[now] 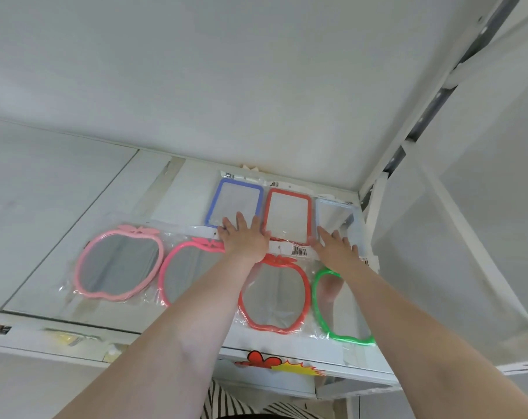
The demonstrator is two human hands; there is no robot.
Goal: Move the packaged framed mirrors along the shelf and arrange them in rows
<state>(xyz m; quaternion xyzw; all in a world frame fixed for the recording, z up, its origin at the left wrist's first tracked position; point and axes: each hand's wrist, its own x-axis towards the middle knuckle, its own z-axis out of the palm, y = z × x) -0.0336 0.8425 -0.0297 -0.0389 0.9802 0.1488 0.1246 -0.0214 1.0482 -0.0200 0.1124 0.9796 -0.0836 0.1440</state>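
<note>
The blue-framed (234, 204) and red-framed rectangular packaged mirrors (287, 217) are being pressed flat by the straight-fingered left hand (245, 235) and right hand (336, 247), seemingly to align the back row.

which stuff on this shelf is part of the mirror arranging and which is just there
Part of the job:
blue rectangular mirror
red rectangular mirror
pale rectangular mirror
light pink apple mirror
hot pink apple mirror
red apple mirror
green apple mirror

Just there:
flower sticker on the shelf edge
yellow label
</note>
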